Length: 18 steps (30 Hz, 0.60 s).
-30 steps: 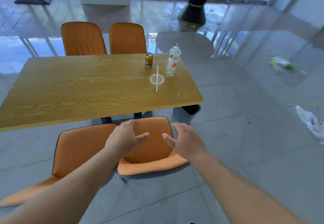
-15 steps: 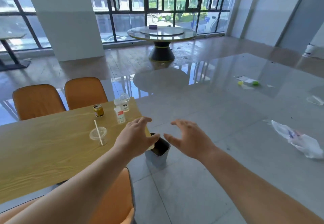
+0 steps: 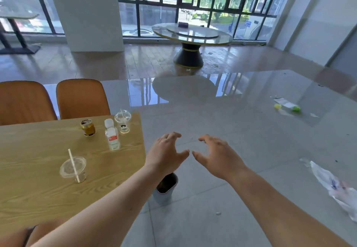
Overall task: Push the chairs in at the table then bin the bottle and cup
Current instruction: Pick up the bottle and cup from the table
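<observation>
Past the desk [image 3: 38, 194] edge, both hands, left [image 3: 165, 155] and right [image 3: 218, 156], hover spread and empty (thumbs nearly touching); bottle [image 3: 112, 135] and cup [image 3: 73, 168] on desk.

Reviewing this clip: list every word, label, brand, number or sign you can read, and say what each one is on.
No text is legible in this frame.
Bottle: red and white label, print too blurred to read.
Can: gold wrap, no readable brand.
Domed cup: dark mark, unreadable.
Plastic bag on the floor: blue print, blurred.
Blue sign outside the window: too small to read.
</observation>
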Motion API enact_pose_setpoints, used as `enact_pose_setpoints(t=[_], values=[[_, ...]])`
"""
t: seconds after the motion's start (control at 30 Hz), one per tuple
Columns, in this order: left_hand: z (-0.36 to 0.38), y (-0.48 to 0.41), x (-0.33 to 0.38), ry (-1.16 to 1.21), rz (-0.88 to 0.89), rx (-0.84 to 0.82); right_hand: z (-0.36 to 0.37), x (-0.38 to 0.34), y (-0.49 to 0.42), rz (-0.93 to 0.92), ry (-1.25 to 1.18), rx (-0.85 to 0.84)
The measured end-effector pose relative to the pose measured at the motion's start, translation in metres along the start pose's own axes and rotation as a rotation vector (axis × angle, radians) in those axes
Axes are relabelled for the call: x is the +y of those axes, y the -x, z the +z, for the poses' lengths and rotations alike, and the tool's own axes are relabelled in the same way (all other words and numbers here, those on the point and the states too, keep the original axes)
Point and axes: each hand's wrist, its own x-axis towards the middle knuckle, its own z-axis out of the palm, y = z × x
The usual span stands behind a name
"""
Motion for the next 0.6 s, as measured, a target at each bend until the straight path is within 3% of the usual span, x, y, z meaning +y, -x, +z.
enact_pose_setpoints(t=[0.17, 0.37, 0.6], values=[[0.035, -0.091, -0.008, 0.079, -0.113, -0.045, -0.034, 0.050, -0.086, 0.030, 0.092, -0.079], [0.039, -0.192, 0.007, 0.020, -0.104, 0.004, -0.078, 0.102, -0.177, 0.036, 0.072, 0.005], [0.044, -0.277, 0.006, -0.103, -0.183, 0.117, -0.054, 0.141, -0.289, -0.159, 0.034, -0.136]])
